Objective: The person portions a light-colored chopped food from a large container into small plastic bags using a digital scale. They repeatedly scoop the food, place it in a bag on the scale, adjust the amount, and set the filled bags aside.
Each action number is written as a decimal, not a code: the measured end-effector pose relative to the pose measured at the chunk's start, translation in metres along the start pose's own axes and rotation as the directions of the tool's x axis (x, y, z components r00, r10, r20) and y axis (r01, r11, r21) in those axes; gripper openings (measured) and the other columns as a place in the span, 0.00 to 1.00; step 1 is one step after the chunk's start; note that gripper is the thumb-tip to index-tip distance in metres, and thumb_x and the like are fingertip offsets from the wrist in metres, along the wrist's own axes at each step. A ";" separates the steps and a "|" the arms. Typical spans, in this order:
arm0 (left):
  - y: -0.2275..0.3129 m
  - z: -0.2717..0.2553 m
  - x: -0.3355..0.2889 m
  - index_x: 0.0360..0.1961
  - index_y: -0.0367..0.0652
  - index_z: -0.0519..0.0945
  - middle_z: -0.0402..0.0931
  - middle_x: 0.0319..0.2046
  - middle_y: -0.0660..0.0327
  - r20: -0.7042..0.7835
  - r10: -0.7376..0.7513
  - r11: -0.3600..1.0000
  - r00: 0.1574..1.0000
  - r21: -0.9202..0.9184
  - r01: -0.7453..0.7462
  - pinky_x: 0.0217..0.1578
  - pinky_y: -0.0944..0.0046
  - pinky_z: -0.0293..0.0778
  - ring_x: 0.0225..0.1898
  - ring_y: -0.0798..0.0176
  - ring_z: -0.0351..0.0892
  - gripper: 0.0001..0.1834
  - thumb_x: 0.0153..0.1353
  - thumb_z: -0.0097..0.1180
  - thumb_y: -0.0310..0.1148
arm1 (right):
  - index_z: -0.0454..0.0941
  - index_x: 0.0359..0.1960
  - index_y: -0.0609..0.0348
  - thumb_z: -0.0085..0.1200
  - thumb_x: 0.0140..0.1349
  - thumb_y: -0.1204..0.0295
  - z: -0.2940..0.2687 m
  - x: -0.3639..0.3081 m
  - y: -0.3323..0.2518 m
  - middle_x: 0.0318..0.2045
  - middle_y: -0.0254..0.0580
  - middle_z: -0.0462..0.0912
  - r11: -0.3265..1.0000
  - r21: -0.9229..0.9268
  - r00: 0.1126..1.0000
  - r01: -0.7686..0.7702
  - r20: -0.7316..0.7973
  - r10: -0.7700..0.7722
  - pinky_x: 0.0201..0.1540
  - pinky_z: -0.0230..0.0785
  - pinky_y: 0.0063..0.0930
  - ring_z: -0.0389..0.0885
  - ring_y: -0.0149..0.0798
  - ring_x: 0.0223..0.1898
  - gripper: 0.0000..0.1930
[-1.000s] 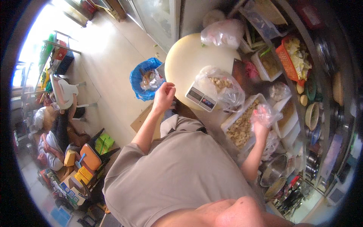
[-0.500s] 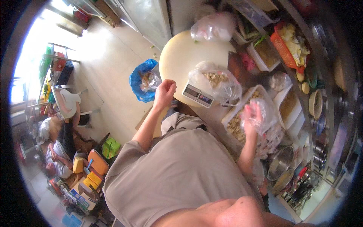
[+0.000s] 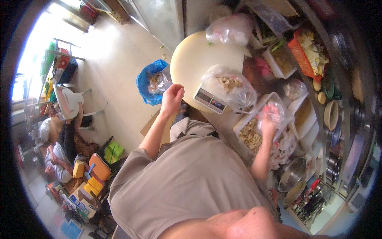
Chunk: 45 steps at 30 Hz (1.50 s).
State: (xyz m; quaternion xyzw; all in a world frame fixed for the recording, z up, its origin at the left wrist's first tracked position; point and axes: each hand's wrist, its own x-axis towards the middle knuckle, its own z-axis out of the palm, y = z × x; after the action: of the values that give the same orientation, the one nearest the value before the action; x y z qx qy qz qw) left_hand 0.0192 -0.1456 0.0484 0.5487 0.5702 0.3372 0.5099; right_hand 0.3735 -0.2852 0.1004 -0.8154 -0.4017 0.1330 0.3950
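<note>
My left hand hangs at the near left edge of the round cream board, its fingers curled in, with nothing seen in it. Clear plastic film covers my right hand above a white tub of pale, chunky food pieces. Its fingers look bent round a clear plastic bag; whether anything else is inside cannot be told. On the board, a white kitchen scale bears an open clear bag with similar pale pieces.
A blue-lined bin stands left of the board. At its far edge lies a filled plastic bag. To the right are another white tub, an orange basket of leaves and metal bowls. Another person is at far left.
My right hand has shifted slightly right and away from me, with the clear bag now gathered about its fingers. My left hand stays nearly where it was.
</note>
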 end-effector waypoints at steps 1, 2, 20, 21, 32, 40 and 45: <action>-0.001 -0.001 0.000 0.39 0.34 0.76 0.79 0.29 0.59 0.013 0.003 1.000 1.000 0.002 -0.003 0.33 0.69 0.74 0.29 0.69 0.78 0.09 0.62 0.51 0.30 | 0.75 0.50 0.63 0.55 0.62 0.65 -0.009 -0.007 0.018 0.40 0.50 0.82 0.986 -0.167 0.994 0.006 0.109 0.012 0.47 0.70 0.35 0.80 0.44 0.40 0.18; -0.002 -0.001 0.000 0.39 0.34 0.76 0.79 0.29 0.59 0.028 0.011 1.000 1.000 0.004 -0.011 0.34 0.69 0.75 0.30 0.69 0.78 0.09 0.63 0.50 0.30 | 0.75 0.49 0.63 0.55 0.61 0.63 -0.017 -0.014 0.035 0.37 0.55 0.82 0.946 -0.323 0.980 0.033 0.198 0.033 0.45 0.72 0.39 0.81 0.50 0.39 0.20; 0.031 0.018 0.015 0.50 0.36 0.72 0.76 0.41 0.51 0.125 0.204 0.970 0.971 0.108 -0.217 0.47 0.61 0.71 0.45 0.57 0.76 0.21 0.59 0.58 0.35 | 0.73 0.51 0.64 0.52 0.60 0.60 -0.037 -0.054 0.007 0.43 0.61 0.78 0.785 -0.584 0.833 -0.206 0.317 0.454 0.50 0.68 0.43 0.76 0.58 0.47 0.23; 0.037 0.022 0.016 0.52 0.36 0.70 0.76 0.43 0.49 0.125 0.278 0.948 0.952 0.126 -0.293 0.50 0.58 0.71 0.48 0.54 0.75 0.24 0.58 0.59 0.37 | 0.73 0.51 0.64 0.52 0.61 0.60 -0.039 -0.049 -0.001 0.42 0.59 0.79 0.815 -0.542 0.866 -0.206 0.287 0.410 0.49 0.69 0.41 0.77 0.56 0.46 0.22; 0.118 0.055 0.053 0.35 0.35 0.78 0.77 0.28 0.52 0.356 0.177 0.866 0.918 0.388 -0.317 0.40 0.58 0.71 0.34 0.51 0.78 0.19 0.57 0.59 0.44 | 0.77 0.42 0.62 0.58 0.60 0.67 0.046 -0.013 0.001 0.38 0.37 0.81 0.665 0.379 0.757 -0.643 0.443 0.480 0.44 0.68 0.27 0.77 0.29 0.41 0.13; 0.178 0.059 0.058 0.49 0.33 0.75 0.78 0.39 0.54 0.677 0.182 0.904 0.713 -0.401 0.150 0.43 0.61 0.74 0.38 0.59 0.79 0.16 0.63 0.44 0.28 | 0.75 0.50 0.66 0.48 0.62 0.74 -0.001 0.014 -0.125 0.44 0.44 0.80 0.406 0.862 0.898 -0.304 0.402 -0.179 0.51 0.67 0.28 0.77 0.34 0.43 0.16; 0.195 0.078 0.065 0.53 0.30 0.71 0.75 0.48 0.51 0.819 0.096 0.835 0.566 -0.375 0.402 0.43 0.59 0.77 0.41 0.55 0.80 0.20 0.58 0.45 0.23 | 0.64 0.63 0.53 0.44 0.55 0.89 0.041 0.042 -0.149 0.51 0.44 0.77 0.903 0.426 0.914 0.056 0.342 -0.218 0.51 0.72 0.28 0.75 0.33 0.51 0.31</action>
State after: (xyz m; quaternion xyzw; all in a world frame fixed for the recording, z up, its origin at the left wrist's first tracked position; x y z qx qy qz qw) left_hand 0.1563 -0.0627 0.1986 0.4255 0.2054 0.1421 0.8698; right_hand 0.2964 -0.1772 0.1897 -0.6426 -0.4913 0.3412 0.4788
